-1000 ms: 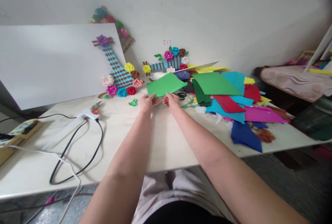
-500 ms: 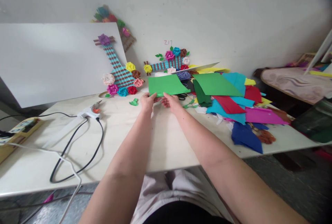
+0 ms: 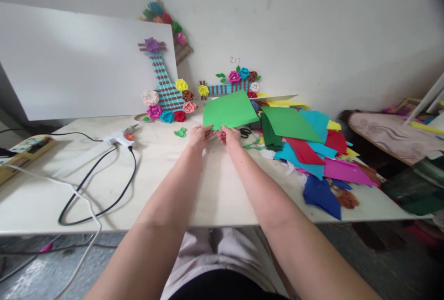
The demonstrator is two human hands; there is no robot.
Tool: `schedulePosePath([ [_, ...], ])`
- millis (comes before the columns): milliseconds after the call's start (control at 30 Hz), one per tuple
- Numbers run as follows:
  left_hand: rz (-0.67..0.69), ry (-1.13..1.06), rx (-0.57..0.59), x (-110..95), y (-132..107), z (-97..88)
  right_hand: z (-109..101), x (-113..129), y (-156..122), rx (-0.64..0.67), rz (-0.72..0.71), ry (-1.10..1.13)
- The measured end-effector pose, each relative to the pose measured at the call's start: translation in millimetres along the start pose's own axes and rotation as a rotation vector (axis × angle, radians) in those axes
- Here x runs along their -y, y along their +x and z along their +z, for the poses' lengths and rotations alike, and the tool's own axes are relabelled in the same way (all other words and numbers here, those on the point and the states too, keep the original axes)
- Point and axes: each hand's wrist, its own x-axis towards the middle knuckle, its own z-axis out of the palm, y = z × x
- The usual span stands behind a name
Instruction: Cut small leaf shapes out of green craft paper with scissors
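A green paper sheet is raised a little off the table, pinched along its near edge by both hands. My left hand grips it near the left corner, thumb on top. Close beside it, my right hand pinches the same edge farther right, fingers curled underneath. Just right of that hand lie black-handled scissors, partly hidden by the sheet. Small cut green leaf pieces rest on the table left of my left hand.
A white glue gun with a looping black cable lies left, near a power strip. Flower-decorated guitar crafts stand at the back. Coloured paper sheets pile up on the right. A dark green container sits at the right edge.
The green sheet's far edge has tilted upward, and its near edge now looks flatter. Both hands keep their pinch on it. The camera view has shifted slightly.
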Motion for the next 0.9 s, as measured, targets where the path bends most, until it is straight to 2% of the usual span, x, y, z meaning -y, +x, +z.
schedulePosePath([
  [233, -0.016, -0.056, -0.121, 3, -2, 3.7, 0, -10, 7, -0.052, -0.029, -0.026],
  [567, -0.092, -0.152, -0.194, 1, 3, 0.5, 6, -11, 3, -0.02, -0.036, 0.045],
  [633, -0.061, -0.148, -0.144, 3, 5, -1.3, 6, -11, 3, -0.027, -0.029, 0.059],
  [733, -0.023, -0.134, -0.01, 7, 7, -3.9, 3, -9, 3, -0.051, -0.018, 0.079],
  [900, -0.132, -0.097, 0.206, 15, 2, -2.6, 1, -11, 5, -0.023, -0.012, 0.124],
])
